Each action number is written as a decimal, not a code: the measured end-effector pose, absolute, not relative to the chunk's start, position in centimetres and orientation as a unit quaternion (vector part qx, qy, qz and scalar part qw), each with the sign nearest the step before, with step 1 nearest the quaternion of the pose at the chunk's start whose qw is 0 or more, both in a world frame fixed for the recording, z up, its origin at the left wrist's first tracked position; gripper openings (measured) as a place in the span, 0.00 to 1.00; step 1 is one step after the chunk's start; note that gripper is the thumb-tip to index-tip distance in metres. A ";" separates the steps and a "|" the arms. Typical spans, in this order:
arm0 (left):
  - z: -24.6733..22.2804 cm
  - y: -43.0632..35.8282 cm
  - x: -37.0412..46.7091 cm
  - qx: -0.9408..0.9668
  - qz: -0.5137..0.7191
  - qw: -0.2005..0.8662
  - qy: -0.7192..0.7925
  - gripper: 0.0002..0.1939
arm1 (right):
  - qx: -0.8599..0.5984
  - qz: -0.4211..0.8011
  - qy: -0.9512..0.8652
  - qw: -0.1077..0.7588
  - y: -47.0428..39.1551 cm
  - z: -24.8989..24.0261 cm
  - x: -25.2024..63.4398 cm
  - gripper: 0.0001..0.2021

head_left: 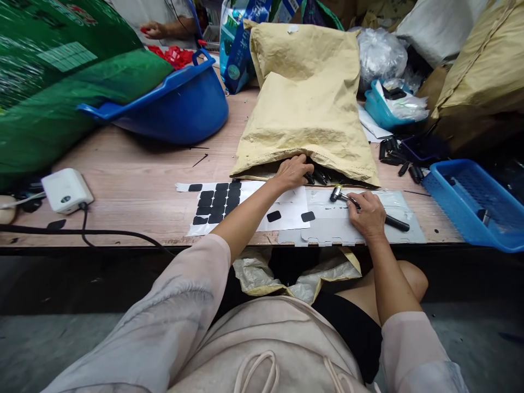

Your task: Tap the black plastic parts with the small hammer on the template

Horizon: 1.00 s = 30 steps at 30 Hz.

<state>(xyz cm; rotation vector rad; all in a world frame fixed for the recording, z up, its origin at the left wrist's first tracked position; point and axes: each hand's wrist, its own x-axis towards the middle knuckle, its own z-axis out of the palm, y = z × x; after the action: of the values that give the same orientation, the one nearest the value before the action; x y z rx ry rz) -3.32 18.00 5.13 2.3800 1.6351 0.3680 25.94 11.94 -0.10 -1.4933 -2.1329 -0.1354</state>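
Observation:
My left hand reaches to the mouth of a tan paper sack. Its fingers are apart and slightly bent beside black parts that show inside the sack; its thumb is hidden. My right hand is closed around a small hammer with a black handle and a metal head. The hammer lies low over a grey sheet at the table's front edge. Between my arms, a white sheet carries rows of black rounded stickers. Two of these stickers sit apart, nearer the right hand.
A blue tub and a green wrapped bundle stand on the left. In front of them are a white adapter box and a black cable. At right are a blue basket and loose black pieces. Another person's hand shows at the back.

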 end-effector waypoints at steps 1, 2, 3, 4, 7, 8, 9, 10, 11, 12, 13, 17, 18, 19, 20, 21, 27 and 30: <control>5.2 17.9 -3.2 0.815 0.115 0.112 0.557 0.12 | -0.553 -0.050 -0.789 0.264 11.9 -0.1 25.9 0.13; 5.3 17.9 -3.1 0.817 0.104 0.113 0.555 0.11 | -0.554 -0.051 -0.788 0.264 11.9 -0.1 25.9 0.13; 5.4 17.9 -3.1 0.819 0.094 0.118 0.554 0.10 | -0.555 -0.050 -0.787 0.265 12.0 -0.1 25.9 0.13; 5.5 17.9 -3.1 0.818 0.087 0.125 0.554 0.10 | -0.555 -0.049 -0.787 0.266 12.0 -0.1 25.9 0.13; 5.7 17.3 -3.3 0.811 0.083 0.142 0.562 0.11 | -0.556 -0.044 -0.786 0.267 12.0 -0.2 26.0 0.13; 5.8 16.8 -3.3 0.806 0.092 0.145 0.566 0.10 | -0.557 -0.043 -0.785 0.267 12.0 -0.2 26.0 0.13; 5.8 16.1 -3.3 0.801 0.110 0.150 0.569 0.09 | -0.558 -0.042 -0.785 0.267 12.0 -0.2 26.0 0.13; 5.7 15.2 -3.2 0.797 0.134 0.157 0.567 0.08 | -0.559 -0.041 -0.784 0.268 12.0 -0.3 26.0 0.13; 5.5 14.2 -3.0 0.795 0.161 0.165 0.561 0.08 | -0.559 -0.040 -0.783 0.269 12.0 -0.3 26.0 0.13; 5.2 12.9 -2.7 0.795 0.185 0.174 0.551 0.08 | -0.559 -0.040 -0.782 0.271 12.0 -0.4 26.0 0.13; 4.8 11.6 -2.3 0.798 0.203 0.182 0.538 0.08 | -0.558 -0.040 -0.782 0.274 12.0 -0.4 26.0 0.13; 2.7 7.3 -0.8 0.793 0.216 0.196 0.535 0.09 | -0.552 -0.045 -0.786 0.276 12.2 -0.6 26.1 0.13; 2.2 6.7 -0.5 0.785 0.219 0.198 0.545 0.09 | -0.550 -0.046 -0.788 0.273 12.3 -0.7 26.2 0.14; 1.7 6.4 -0.3 0.777 0.224 0.201 0.553 0.10 | -0.548 -0.047 -0.791 0.268 12.4 -0.6 26.3 0.14; 1.3 6.3 -0.2 0.769 0.232 0.204 0.559 0.10 | -0.546 -0.048 -0.794 0.262 12.4 -0.6 26.4 0.14; 1.0 6.3 -0.2 0.764 0.240 0.209 0.561 0.11 | -0.546 -0.049 -0.796 0.257 12.5 -0.4 26.5 0.14; 0.4 6.9 -0.4 0.750 0.287 0.233 0.549 0.09 | -0.534 -0.038 -0.783 0.318 9.9 2.3 25.2 0.15; 0.3 6.8 -0.4 0.747 0.296 0.229 0.550 0.08 | -0.502 0.016 -0.785 0.363 7.2 3.6 23.4 0.16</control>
<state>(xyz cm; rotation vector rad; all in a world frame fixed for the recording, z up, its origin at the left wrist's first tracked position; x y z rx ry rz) -0.41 6.83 0.30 2.0555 1.5143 0.8151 23.42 7.25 3.57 -1.2933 -2.0202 0.0414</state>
